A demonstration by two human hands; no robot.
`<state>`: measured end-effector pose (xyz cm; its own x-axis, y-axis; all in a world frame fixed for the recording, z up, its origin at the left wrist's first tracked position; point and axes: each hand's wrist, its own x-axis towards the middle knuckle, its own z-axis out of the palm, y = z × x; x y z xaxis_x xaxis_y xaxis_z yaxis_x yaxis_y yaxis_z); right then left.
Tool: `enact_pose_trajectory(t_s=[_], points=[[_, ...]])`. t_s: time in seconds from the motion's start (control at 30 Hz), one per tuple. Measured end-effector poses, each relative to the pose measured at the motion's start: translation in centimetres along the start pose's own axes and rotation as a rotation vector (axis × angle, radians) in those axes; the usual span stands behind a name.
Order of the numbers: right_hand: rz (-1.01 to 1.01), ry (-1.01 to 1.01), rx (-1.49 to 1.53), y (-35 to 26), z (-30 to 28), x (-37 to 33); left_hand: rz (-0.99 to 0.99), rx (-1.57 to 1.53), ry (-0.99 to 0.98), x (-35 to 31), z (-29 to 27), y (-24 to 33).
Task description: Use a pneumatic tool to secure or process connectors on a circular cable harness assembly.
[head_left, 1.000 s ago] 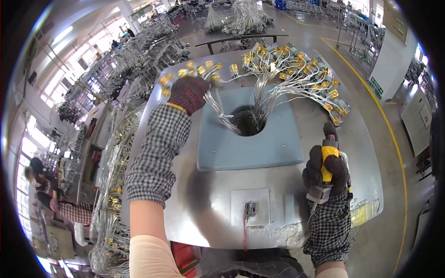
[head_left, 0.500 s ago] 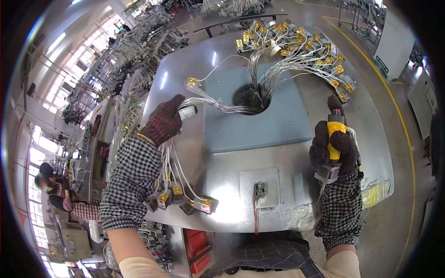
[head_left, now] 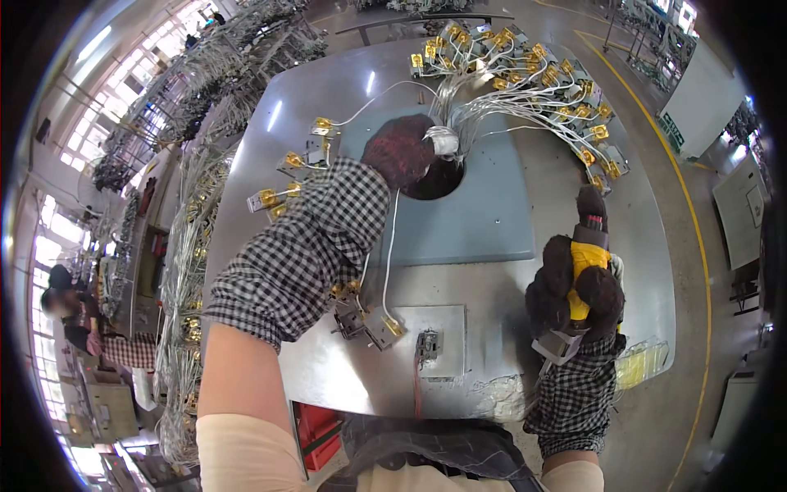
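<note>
- okay so the left hand [head_left: 398, 152], in a dark red glove, is held over the blue-grey plate [head_left: 467, 234], right at the round hole [head_left: 438, 185]; its fingers look curled down on some white wires [head_left: 393, 234], though the grip underneath is mostly hidden
- a white wrapped bit [head_left: 443, 141] is seen at those fingertips; can't be told if it's on the wires or on the glove
- those wires are trailed back toward the checked sleeve, with a couple of grey-and-gold connectors [head_left: 381, 328] lying just beside the cuff and more spread out past the arm on the left
- the right hand [head_left: 574, 283], gloved too, is kept near the right edge, fingers wrapped around a yellow-and-grey tool [head_left: 587, 266]
- a big fan of wired connectors [head_left: 590, 111] is laid out along the far right of the metal surface [head_left: 500, 287]
- a small dark fitting [head_left: 428, 344] with a red lead is mounted on a square sheet [head_left: 451, 361] up front
- a red bin [head_left: 316, 435] is partly seen below the near edge
</note>
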<state>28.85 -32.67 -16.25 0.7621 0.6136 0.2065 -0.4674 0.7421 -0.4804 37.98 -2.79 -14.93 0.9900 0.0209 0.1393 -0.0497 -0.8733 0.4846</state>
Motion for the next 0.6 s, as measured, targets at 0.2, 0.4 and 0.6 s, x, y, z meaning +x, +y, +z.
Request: enact_pose_trajectory(t_s=[0.2, 0.4, 0.6], points=[[-0.022, 0.065, -0.196, 0.9, 1.9, 0.6, 0.114, 0.24, -0.079, -1.1, -1.7, 0.0], [0.02, 0.022, -0.239, 1.1, 0.2, 0.9, 0.18, 0.629, -0.334, -4.7, -6.6, 4.8], [0.016, -0.085, -0.269, 0.7, 1.0, 0.0, 0.445, 0.565, -0.308, -22.6, -6.1, 6.3]])
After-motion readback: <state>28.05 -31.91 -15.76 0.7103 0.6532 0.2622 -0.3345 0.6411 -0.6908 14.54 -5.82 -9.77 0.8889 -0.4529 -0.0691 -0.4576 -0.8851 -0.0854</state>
